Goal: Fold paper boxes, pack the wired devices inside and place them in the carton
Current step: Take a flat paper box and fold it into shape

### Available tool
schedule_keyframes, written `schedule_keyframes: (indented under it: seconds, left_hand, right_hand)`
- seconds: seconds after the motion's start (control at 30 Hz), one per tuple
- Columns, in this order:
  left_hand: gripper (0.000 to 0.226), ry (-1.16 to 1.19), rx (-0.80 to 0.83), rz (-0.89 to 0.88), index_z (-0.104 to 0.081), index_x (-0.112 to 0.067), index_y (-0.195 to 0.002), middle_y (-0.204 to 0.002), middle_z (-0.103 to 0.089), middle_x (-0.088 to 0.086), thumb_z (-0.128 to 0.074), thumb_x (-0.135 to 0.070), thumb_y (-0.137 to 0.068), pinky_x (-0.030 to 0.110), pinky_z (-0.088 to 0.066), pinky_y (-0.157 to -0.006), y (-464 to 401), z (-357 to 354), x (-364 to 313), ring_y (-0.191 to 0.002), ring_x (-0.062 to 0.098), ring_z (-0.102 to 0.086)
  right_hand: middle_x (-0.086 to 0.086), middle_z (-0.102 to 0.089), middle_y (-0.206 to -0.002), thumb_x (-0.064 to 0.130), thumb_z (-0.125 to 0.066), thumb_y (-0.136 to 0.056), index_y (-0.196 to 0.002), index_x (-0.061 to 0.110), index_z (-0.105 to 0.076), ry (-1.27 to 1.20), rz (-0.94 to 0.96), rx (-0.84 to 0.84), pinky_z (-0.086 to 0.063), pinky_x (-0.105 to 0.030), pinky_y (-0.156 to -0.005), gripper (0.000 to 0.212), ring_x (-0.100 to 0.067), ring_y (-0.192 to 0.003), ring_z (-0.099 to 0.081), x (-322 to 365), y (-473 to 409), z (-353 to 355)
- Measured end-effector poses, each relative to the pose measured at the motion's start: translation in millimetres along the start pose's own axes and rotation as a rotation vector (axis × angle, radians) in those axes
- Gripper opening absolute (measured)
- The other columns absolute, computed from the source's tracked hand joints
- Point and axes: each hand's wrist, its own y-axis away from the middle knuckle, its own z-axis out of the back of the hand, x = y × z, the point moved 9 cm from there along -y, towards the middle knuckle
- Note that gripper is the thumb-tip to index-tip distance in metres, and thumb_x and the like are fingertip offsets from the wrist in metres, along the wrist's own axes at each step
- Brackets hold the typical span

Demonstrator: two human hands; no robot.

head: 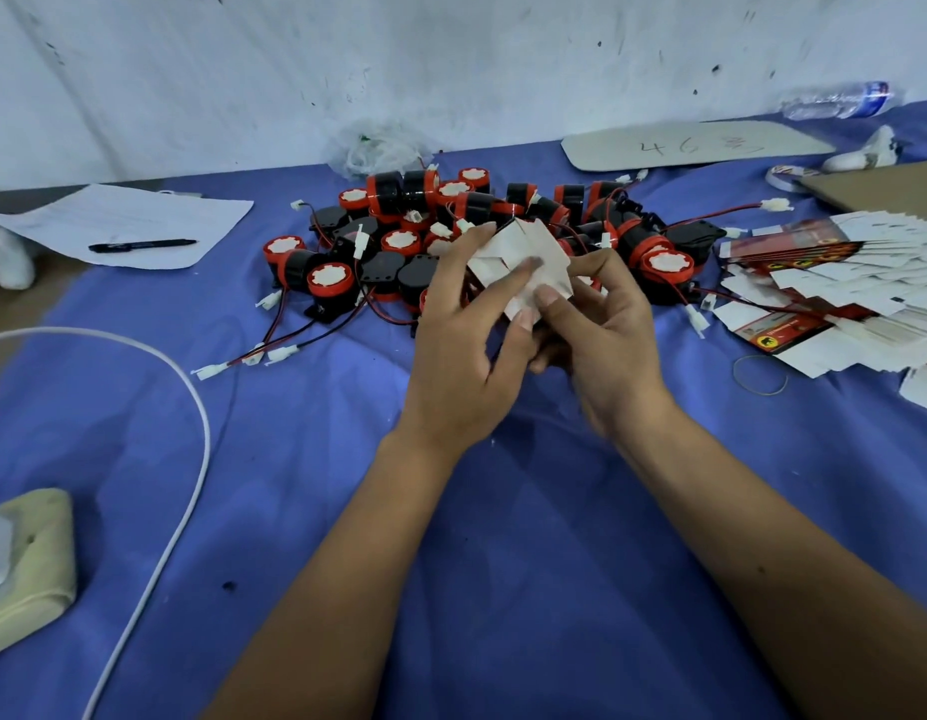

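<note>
Fingers (524,270) of both hands pinching paper box (518,252) (half-folded), above wired devices (399,241)

We count two hands (466,350) | one pen (142,245) | one water bottle (835,101) | one rubber band (760,375) | wired devices (399,241) (a heap, too tangled to count)

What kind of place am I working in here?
Most likely a small hand-packing workshop, not a home desk. A heap of red-and-black wired devices lies on the blue cloth, a fanned stack of flat printed box blanks waits at right, and both hands fold a paper box.
</note>
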Motion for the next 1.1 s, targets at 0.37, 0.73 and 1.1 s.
schedule_keyframes:
  seconds: [0.37, 0.73, 1.1]
  left_hand:
    - [0.022, -0.065, 0.018, -0.094, -0.074, 0.000, -0.112, -0.153, -0.047, 0.019, -0.063, -0.007, -0.095, 0.046, -0.037, -0.119, -2, 0, 0, -0.148, 0.035, -0.038]
    - [0.101, 0.122, 0.082, 0.121, -0.041, -0.011, -0.151, -0.148, -0.052, 0.000, -0.092, -0.032, -0.067, 0.042, -0.046, -0.112, -5, 5, 24, -0.138, 0.016, -0.050]
    - [0.078, -0.072, 0.033, -0.013, -0.057, -0.004, -0.140, -0.145, -0.058, 0.008, -0.091, -0.032, -0.076, 0.027, -0.038, -0.118, -2, 7, 5, -0.141, 0.020, -0.049]
  right_hand:
    - [-0.014, -0.068, -0.094, 0.023, -0.063, -0.099, -0.109, 0.006, -0.047, 0.070, -0.110, 0.016, -0.054, -0.034, -0.047, 0.025, -0.030, -0.062, -0.066, -11, 1, -1]
    - [-0.005, -0.074, -0.089, 0.026, -0.064, -0.098, -0.125, 0.019, -0.063, 0.253, -0.060, 0.012, -0.047, -0.029, -0.038, 0.028, -0.027, -0.053, -0.063, -18, -7, 8]
    - [0.011, -0.073, -0.104, 0.022, -0.073, -0.091, -0.117, 0.018, -0.068, 0.527, 0.082, -0.119, -0.060, -0.034, -0.082, 0.027, -0.007, -0.098, -0.070, -2, -7, 18]
